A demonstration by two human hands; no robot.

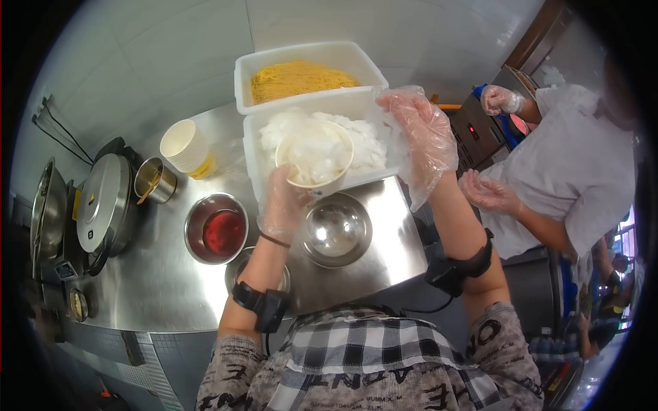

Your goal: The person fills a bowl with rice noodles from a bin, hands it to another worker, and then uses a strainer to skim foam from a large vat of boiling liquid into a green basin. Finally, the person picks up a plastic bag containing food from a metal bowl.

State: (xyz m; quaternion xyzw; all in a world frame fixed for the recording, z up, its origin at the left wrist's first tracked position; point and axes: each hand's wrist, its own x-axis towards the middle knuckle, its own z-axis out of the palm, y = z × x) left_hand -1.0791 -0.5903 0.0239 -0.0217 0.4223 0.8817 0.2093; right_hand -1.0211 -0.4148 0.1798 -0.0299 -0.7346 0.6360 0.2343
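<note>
My left hand, in a clear plastic glove, grips a paper bowl by its lower left side. White, translucent food fills the bowl, which is held over a white tub of similar white pieces. My right hand, in a loose clear glove, is raised over the tub's right end, apart from the bowl. Its fingers point left and look bent, with nothing visible in them. Below the bowl a shiny steel bowl rests on the steel table.
Behind stands a tub of yellow noodles. To the left are stacked paper bowls, a bowl of red liquid, a steel pot and a large lidded cooker. A gloved co-worker stands at right.
</note>
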